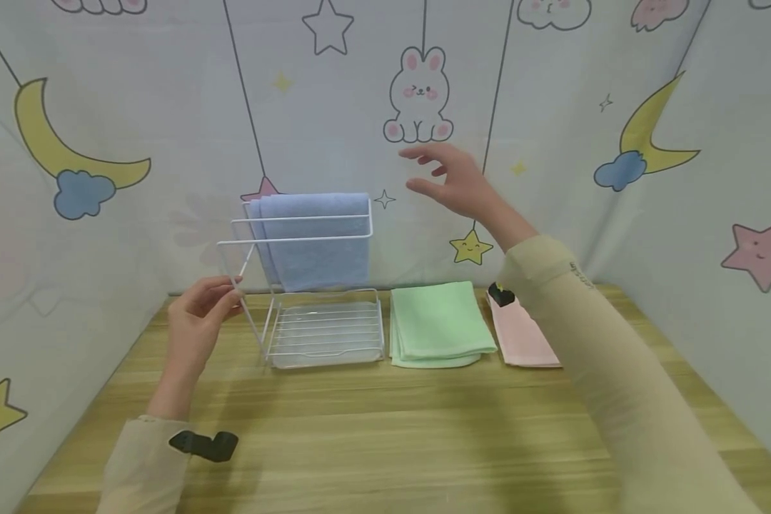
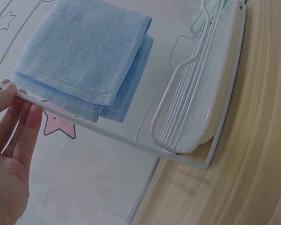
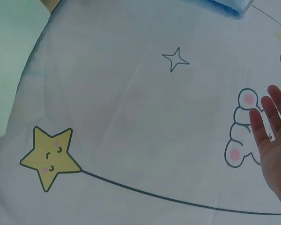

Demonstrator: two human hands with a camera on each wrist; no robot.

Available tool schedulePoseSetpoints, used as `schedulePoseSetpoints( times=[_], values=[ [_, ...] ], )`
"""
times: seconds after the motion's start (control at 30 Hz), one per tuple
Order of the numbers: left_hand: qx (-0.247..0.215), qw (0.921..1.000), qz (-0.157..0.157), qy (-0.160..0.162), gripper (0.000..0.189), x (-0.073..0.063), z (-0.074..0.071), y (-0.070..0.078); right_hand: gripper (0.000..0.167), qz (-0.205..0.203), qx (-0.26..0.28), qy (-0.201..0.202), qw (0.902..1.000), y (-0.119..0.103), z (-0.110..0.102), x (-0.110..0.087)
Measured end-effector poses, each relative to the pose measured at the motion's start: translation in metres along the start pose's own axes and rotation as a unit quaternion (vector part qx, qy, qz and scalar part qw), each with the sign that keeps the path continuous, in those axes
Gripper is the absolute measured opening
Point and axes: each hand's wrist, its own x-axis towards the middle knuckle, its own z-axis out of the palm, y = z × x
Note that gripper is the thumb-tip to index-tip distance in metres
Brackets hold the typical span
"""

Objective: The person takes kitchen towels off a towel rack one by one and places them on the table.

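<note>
A white wire rack [image 1: 295, 240] stands at the left of the tabletop, with a folded blue towel [image 1: 321, 260] draped over one of its upper bars. My left hand [image 1: 195, 321] pinches the rack's left side wire between thumb and fingers; the left wrist view shows these fingers [image 2: 25, 129] against the wire. Up and to the right of the rack, my right hand [image 1: 456, 178] is held in the air before the backdrop, touching nothing. Its fingers are spread and relaxed in the right wrist view. Below the towel, a white tray [image 2: 210, 112] sits under the rack's lower grid.
Right of the rack lies a folded green towel [image 1: 440, 321]. Beyond it is a pink towel [image 1: 523, 335], partly hidden by the right sleeve [image 1: 591, 335]. A printed white fabric backdrop [image 1: 334, 128] surrounds the wooden table [image 1: 385, 435] at the back and sides.
</note>
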Motion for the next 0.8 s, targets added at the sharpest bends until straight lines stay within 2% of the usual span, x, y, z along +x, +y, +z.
schedulePoseSetpoints(
  times=[0.3, 0.53, 0.8],
  values=[
    [0.006, 1.0, -0.004, 0.003, 0.013, 0.0, 0.001, 0.002, 0.044, -0.048, 0.029, -0.04, 0.9977, -0.022, 0.021, 0.022],
    [0.008, 0.9999, -0.004, 0.011, 0.012, 0.0, 0.002, 0.0, 0.047, -0.041, 0.037, -0.055, 0.997, -0.028, 0.037, 0.032],
    [0.006, 0.9999, -0.007, 0.014, 0.012, 0.0, 0.0, -0.002, 0.048, -0.034, 0.04, -0.092, 0.9944, -0.034, 0.056, 0.037]
  ],
)
